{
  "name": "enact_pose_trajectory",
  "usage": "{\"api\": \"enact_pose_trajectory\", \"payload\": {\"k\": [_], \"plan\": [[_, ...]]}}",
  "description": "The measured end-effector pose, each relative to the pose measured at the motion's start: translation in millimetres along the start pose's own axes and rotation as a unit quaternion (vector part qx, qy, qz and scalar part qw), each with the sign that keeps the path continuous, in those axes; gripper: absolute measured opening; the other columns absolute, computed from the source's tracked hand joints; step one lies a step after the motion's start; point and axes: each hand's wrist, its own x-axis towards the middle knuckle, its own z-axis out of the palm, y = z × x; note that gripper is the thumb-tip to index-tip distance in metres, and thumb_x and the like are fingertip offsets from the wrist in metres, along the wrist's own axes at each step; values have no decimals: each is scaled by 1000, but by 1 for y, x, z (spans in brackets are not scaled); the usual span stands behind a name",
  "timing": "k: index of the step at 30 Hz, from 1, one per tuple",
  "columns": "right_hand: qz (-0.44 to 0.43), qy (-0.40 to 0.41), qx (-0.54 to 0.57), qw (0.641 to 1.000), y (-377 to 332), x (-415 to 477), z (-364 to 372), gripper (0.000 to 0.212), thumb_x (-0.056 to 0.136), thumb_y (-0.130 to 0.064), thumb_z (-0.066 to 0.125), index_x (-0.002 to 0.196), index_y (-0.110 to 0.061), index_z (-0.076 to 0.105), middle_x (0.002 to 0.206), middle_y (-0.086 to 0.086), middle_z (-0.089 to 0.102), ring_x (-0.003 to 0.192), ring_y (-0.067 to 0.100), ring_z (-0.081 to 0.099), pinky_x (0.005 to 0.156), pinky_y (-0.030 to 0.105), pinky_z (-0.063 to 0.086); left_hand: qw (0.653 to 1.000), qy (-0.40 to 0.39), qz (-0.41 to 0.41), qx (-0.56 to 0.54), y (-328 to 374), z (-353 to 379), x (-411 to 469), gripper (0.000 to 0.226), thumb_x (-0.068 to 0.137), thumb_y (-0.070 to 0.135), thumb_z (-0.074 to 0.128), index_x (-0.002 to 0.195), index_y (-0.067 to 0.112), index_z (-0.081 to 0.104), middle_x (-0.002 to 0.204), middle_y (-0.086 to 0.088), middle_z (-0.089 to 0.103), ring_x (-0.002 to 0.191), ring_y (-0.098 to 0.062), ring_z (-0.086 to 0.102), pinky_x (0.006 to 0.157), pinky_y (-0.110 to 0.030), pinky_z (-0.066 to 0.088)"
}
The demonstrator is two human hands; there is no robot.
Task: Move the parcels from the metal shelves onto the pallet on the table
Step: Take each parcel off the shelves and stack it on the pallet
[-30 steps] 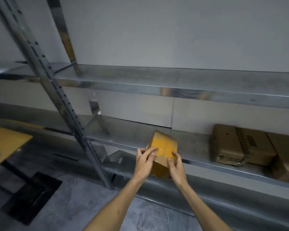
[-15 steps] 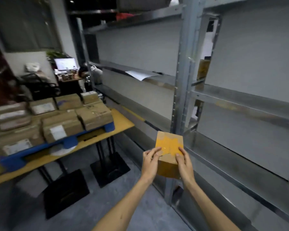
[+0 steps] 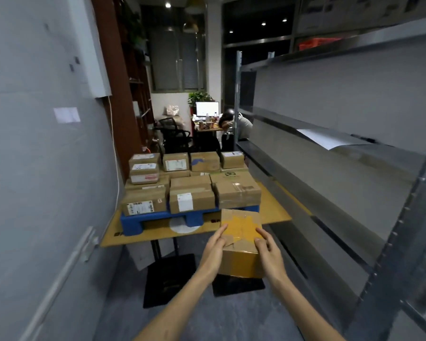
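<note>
While the metal shelves (image 3: 342,173) filled the whole right side of the view, running away from the camera in long grey tiers, a plain grey wall (image 3: 35,180) closed off the left. Between them stood the desk (image 3: 277,214), its yellow top carried on black legs with flat black base plates (image 3: 169,279) on the floor. A blue pallet (image 3: 133,223) lay on the desk and took up most of it. Brown cardboard parcels (image 3: 191,196) were packed close together on the pallet, in rows and partly two high, several with white labels facing the camera.

The small parcel (image 3: 241,232), a cardboard box with yellow tape across its top, was up in the air in front of the desk's near right corner. It was clear of the shelves and not on the pallet, though in the view it overlapped the pallet's near right end. Both hands were grasping it. The left hand (image 3: 213,251) clasped its left side with fingertips reaching onto the top edge. The right hand (image 3: 268,252) clasped its right side, fingers laid over the taped top.

A white sheet of paper (image 3: 326,140) lay on one of the middle shelves. Far behind the desk, a lit monitor (image 3: 207,109) stood on another work surface beside a black office chair (image 3: 175,137).
</note>
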Motion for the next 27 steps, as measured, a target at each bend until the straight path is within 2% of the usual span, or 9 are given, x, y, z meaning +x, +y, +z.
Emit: {"api": "enact_pose_trajectory", "payload": {"k": [5,8,12,14,16,18,21,23,27], "plan": [[-2,-64,14,998,-13,77,36,30,101,-39,49,131,-45,54,132,-12,54,120,12,51,94,33,45,999,51,-3,0,3,-26,71,36,106,30,40,138,44,46,151,3,43,134,-17,44,115,-41,35],[-2,-115,25,993,-27,119,52,24,101,-41,49,120,-54,55,123,-17,58,109,7,57,85,29,50,997,81,-7,-4,9,-40,113,39,106,31,40,142,43,43,154,2,39,136,-18,41,116,-42,33],[-6,-159,29,987,-38,165,70,25,101,-39,50,122,-49,58,124,-20,53,107,-3,51,79,20,44,994,102,-2,-23,12,-63,155,49,104,36,44,152,39,31,158,4,32,142,-18,35,119,-42,30],[0,-188,23,982,-40,182,79,25,100,-41,50,122,-48,59,126,-21,51,109,-2,49,82,21,44,993,111,0,-32,9,-76,169,52,103,38,46,152,41,28,158,4,31,143,-18,34,119,-44,30],[10,-217,14,976,-43,201,86,25,100,-42,50,123,-46,60,130,-18,51,117,7,50,96,31,45,991,125,4,-36,4,-91,184,53,103,38,47,152,41,28,159,3,30,143,-20,33,118,-46,30],[24,-237,5,971,-43,220,94,25,101,-41,48,122,-45,62,132,-17,51,124,12,47,109,38,38,990,135,3,-34,-1,-104,200,52,103,38,47,151,42,28,159,4,28,144,-20,32,118,-48,30],[48,-253,7,966,-42,245,109,25,102,-37,49,120,-42,65,130,-17,52,122,10,47,105,33,38,989,145,-4,-32,-7,-120,220,48,102,38,48,148,43,34,157,5,30,143,-20,33,118,-48,30],[62,-265,14,962,-40,262,122,24,101,-36,51,119,-40,67,130,-17,53,117,7,50,101,32,40,987,155,-9,-28,-11,-132,237,44,102,37,49,145,43,40,155,6,32,142,-19,33,117,-44,31],[93,-283,30,954,-36,306,151,25,99,-36,55,119,-37,70,133,-10,55,123,17,52,110,43,41,990,139,-32,-20,-17,-162,279,32,101,42,50,133,48,50,149,6,38,137,-17,37,115,-42,34]]}}
